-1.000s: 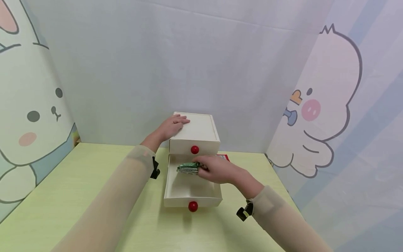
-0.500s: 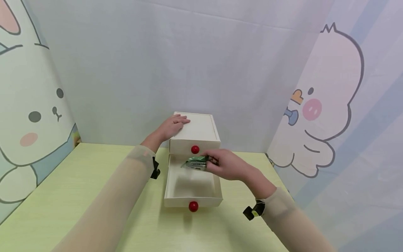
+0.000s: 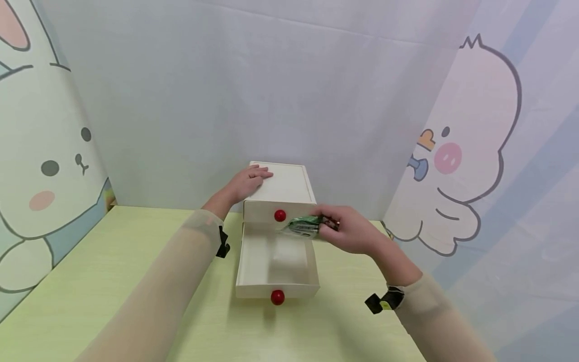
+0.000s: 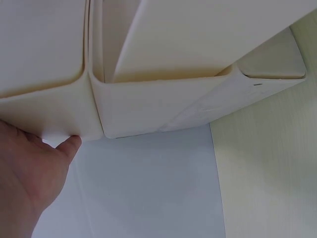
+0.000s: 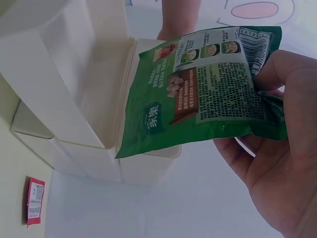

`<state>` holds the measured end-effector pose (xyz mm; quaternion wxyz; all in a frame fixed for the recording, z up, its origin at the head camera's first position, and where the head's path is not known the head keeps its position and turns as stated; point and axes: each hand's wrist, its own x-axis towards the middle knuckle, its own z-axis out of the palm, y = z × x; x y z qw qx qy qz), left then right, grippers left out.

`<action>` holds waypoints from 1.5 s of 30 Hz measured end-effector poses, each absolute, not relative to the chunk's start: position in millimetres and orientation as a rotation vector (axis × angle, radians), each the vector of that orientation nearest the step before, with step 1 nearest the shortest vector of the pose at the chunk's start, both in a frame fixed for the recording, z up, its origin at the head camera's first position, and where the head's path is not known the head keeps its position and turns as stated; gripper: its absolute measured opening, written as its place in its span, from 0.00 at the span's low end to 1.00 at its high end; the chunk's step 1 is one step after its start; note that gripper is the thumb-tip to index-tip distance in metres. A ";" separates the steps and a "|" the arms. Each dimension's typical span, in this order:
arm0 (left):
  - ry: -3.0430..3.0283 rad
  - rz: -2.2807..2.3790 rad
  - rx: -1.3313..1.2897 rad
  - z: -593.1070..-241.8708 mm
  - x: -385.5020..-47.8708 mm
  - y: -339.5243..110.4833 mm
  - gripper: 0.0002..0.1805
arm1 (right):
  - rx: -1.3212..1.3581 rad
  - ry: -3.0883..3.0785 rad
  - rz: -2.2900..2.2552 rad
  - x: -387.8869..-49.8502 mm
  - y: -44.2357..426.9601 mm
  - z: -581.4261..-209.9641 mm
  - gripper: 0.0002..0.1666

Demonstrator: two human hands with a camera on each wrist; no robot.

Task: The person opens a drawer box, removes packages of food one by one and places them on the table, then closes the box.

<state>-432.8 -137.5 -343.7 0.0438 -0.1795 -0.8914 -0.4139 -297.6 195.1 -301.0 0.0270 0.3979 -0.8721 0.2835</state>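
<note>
A small white two-drawer cabinet (image 3: 289, 183) stands near the back of the table. My left hand (image 3: 246, 182) rests on its top at the left edge, with the fingers laid flat. The lower drawer (image 3: 253, 266) is pulled out, and nothing is visible inside it. My right hand (image 3: 355, 231) pinches one end of a green seasoning packet (image 5: 171, 99), up and to the right of the drawer. In the right wrist view the packet's printed side faces the camera, with a barcode at the held end. Part of that end is hidden by my fingers.
The upper drawer is closed and has a red knob (image 3: 280, 215); another red knob (image 3: 278, 297) is on the lower drawer's front. A red packet (image 5: 35, 201) lies on the table beside the cabinet. A pale curtain (image 3: 181, 125) hangs close behind.
My right hand has moved right and slightly up, carrying the green seasoning packet from over the lower drawer to its right edge. The left hand has stayed on the cabinet top.
</note>
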 end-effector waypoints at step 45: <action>-2.738 -1.211 -0.581 -343.7 -431.5 -138.1 0.30 | 0.715 -3.176 0.575 -353.5 326.0 -404.8 0.14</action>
